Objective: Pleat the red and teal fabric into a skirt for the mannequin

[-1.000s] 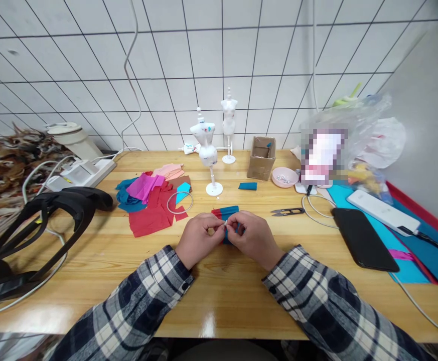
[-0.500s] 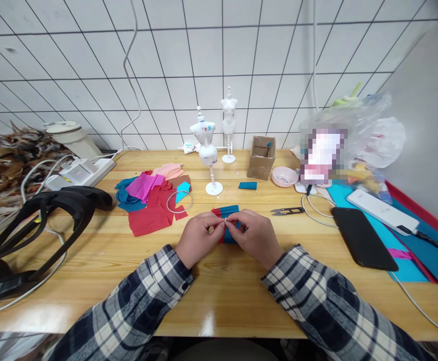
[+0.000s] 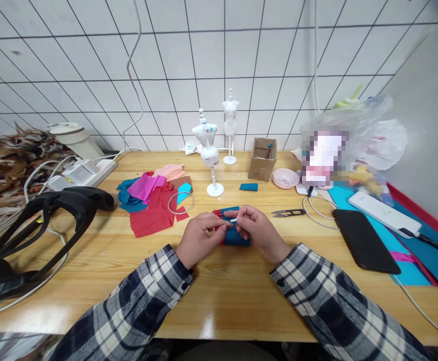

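Note:
My left hand (image 3: 200, 236) is closed in a pinch, thumb against forefinger; what lies between the tips is too small to make out. Just to its right, my right hand (image 3: 262, 231) pinches a small white strip (image 3: 234, 220) that points toward the left fingertips. Under both hands lies a piece of red and blue fabric (image 3: 237, 238) on the table, partly covered by the fingers. Beyond them stands a white miniature dress form (image 3: 205, 140) on a round base, with a second white dress form (image 3: 230, 118) behind it.
Fabric scraps (image 3: 153, 215) and a metal ring (image 3: 181, 212) lie left of the hands. To the right are thread snips (image 3: 289, 213), a pink bowl (image 3: 285, 178) of small bits, a cardboard box (image 3: 263, 159) and a black phone (image 3: 365, 240). A black headset (image 3: 79, 220) sits far left.
My right hand has drawn slightly right, away from the left fingertips, and the white strip now shows more in its fingers. My left hand stays nearly in place. The view has shifted slightly.

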